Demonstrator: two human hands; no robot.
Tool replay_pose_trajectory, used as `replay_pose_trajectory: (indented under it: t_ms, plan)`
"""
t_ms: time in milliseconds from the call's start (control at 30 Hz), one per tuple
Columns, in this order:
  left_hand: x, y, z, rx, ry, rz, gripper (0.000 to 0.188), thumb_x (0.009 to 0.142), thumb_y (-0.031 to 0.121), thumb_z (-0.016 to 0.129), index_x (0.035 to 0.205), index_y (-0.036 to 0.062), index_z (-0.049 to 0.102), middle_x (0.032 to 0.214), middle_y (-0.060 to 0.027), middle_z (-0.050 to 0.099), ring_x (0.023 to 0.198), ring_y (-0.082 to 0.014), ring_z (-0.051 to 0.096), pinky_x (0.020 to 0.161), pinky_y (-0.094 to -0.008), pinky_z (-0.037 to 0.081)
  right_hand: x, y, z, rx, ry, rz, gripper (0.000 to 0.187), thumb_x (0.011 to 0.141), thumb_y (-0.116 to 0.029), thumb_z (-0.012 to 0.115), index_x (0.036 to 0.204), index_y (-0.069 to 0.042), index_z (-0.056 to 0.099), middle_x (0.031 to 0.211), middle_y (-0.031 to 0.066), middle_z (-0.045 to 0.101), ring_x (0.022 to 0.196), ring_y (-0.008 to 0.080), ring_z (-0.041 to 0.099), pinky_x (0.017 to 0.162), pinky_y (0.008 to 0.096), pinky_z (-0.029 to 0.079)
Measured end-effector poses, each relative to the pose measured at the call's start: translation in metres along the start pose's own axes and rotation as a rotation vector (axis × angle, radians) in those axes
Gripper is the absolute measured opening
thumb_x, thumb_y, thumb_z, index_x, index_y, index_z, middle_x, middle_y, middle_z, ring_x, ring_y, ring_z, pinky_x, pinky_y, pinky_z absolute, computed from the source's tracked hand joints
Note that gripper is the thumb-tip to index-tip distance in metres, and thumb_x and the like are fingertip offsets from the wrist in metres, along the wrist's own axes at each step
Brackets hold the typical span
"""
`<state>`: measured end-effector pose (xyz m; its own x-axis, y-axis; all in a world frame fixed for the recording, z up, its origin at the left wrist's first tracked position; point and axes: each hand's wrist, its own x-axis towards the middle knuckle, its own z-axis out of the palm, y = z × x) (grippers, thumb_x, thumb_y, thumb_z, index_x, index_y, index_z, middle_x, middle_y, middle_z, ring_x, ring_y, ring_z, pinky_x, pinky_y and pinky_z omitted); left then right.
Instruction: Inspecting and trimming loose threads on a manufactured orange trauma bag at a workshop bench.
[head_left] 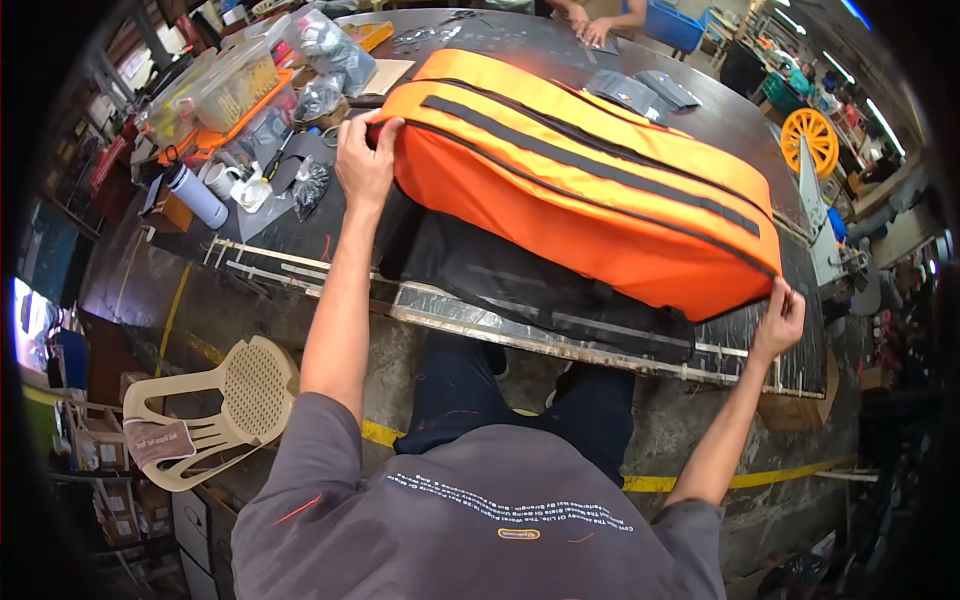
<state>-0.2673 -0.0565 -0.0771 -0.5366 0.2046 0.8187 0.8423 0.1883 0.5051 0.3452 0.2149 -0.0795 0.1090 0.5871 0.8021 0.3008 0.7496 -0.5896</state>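
The left hand [366, 165] and right hand [780, 318], fingers closed on fabric, pinch opposite ends of the orange bag [560, 215], which spans between their fingertips (black fabric [470, 262] beneath).

A person wears a grey T-shirt [480, 480] with short sleeves [326, 428], rows of small white lettering [519, 500] and, nearer, a rounded orange-outlined badge [519, 534]. A thin red streak [298, 509] marks the left side above dark trousers [598, 402]; left hand [366, 165] and right hand [780, 318] are bare.

Head-worn fisheye looks down on the table [742, 128], fairly near.
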Motion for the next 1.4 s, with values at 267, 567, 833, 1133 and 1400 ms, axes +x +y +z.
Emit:
replay_pose_trajectory:
  t_ms: [267, 567, 833, 1133, 1400]
  plan:
    - [0.062, 0.043, -0.005, -0.026, 0.072, 0.148, 0.044, 0.087, 0.048, 0.090, 0.084, 0.0073, 0.074, 0.081, -0.0065, 0.068, 0.069, -0.0251, 0.065, 0.063, -0.0393, 0.050, 0.097, -0.011, 0.009, -0.171, 0.063, 0.038, 0.052, 0.099, -0.041, 0.086, 0.076, -0.003, 0.058, 0.072, -0.0082, 0.046, 0.069, 0.0054, 0.038, 0.060, 0.0260, 0.036]
    - [0.084, 0.045, 0.018, -0.021, -0.008, 0.098, 0.041, 0.091, 0.047, 0.090, 0.095, 0.0071, 0.081, 0.082, -0.0012, 0.067, 0.071, -0.0129, 0.059, 0.065, -0.0305, 0.047, 0.139, 0.023, 0.031, -0.195, -0.072, 0.102, 0.052, 0.101, -0.040, 0.083, 0.076, -0.001, 0.060, 0.071, -0.0077, 0.046, 0.068, 0.0068, 0.040, 0.060, 0.0282, 0.036]
    - [0.059, -0.040, 0.062, 0.020, -0.167, -0.086, 0.056, 0.111, 0.054, 0.054, 0.139, 0.0086, 0.072, 0.131, -0.0259, 0.073, 0.126, -0.0465, 0.066, 0.104, -0.0499, 0.053, 0.118, 0.067, 0.050, -0.225, -0.148, 0.210, 0.048, 0.106, -0.046, 0.073, 0.106, 0.002, 0.077, 0.090, 0.0053, 0.077, 0.084, 0.0124, 0.065, 0.078, 0.0340, 0.054]
    - [-0.035, -0.069, 0.013, -0.265, -0.490, -0.559, 0.071, 0.114, 0.059, 0.050, 0.136, -0.0040, 0.072, 0.131, -0.0167, 0.078, 0.123, -0.0253, 0.071, 0.106, -0.0361, 0.051, 0.027, 0.095, 0.014, 0.110, -0.200, 0.513, 0.037, 0.113, -0.032, 0.067, 0.118, 0.003, 0.079, 0.106, 0.0021, 0.079, 0.096, 0.0084, 0.068, 0.087, 0.0278, 0.055]
    - [-0.059, -0.040, -0.002, -0.291, -0.298, -0.583, 0.064, 0.116, 0.048, 0.052, 0.123, -0.0107, 0.076, 0.115, -0.0160, 0.082, 0.106, -0.0206, 0.074, 0.095, -0.0349, 0.055, 0.011, 0.061, 0.001, 0.259, -0.147, 0.657, 0.033, 0.112, -0.024, 0.065, 0.121, 0.006, 0.077, 0.111, 0.0072, 0.080, 0.096, 0.0128, 0.073, 0.087, 0.0292, 0.058]
